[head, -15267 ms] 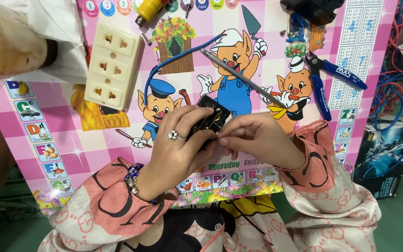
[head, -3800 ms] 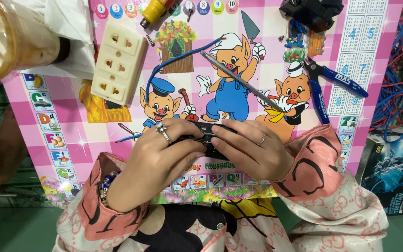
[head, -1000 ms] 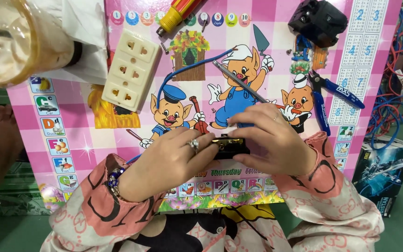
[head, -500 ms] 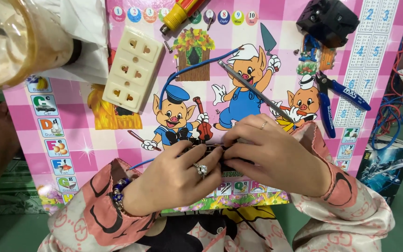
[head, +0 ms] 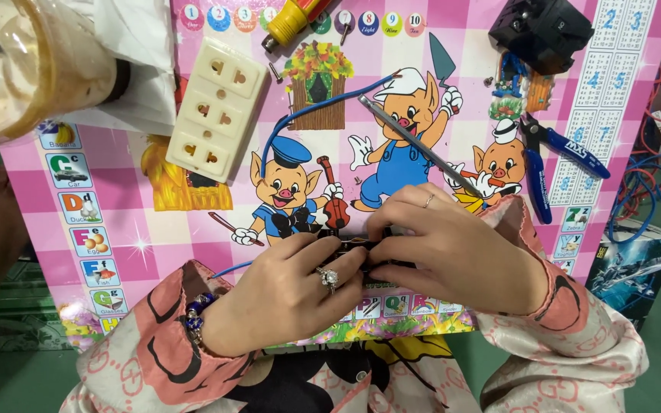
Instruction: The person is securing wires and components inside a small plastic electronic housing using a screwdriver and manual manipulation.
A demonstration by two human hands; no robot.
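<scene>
Both hands close together on a small black part just above the near edge of a pink cartoon desk.

The left hand [head: 288, 294], with a ring on one finger, and the right hand [head: 453, 256] meet fingertip to fingertip, each grip narrow and pinched on the small black part [head: 357, 246], which is mostly hidden between the fingers. A blue wire [head: 307, 115] runs up and away from the grips across the pink cartoon desk [head: 193, 222]. Beyond the left grip lies a cream socket block [head: 216, 118]; beyond the right grip lies a slim metal tool [head: 415, 145], and further to its right blue-handled pliers [head: 552, 157]. A black box [head: 541, 30] and a yellow-handled tool [head: 292, 19] sit at the far edge.
</scene>
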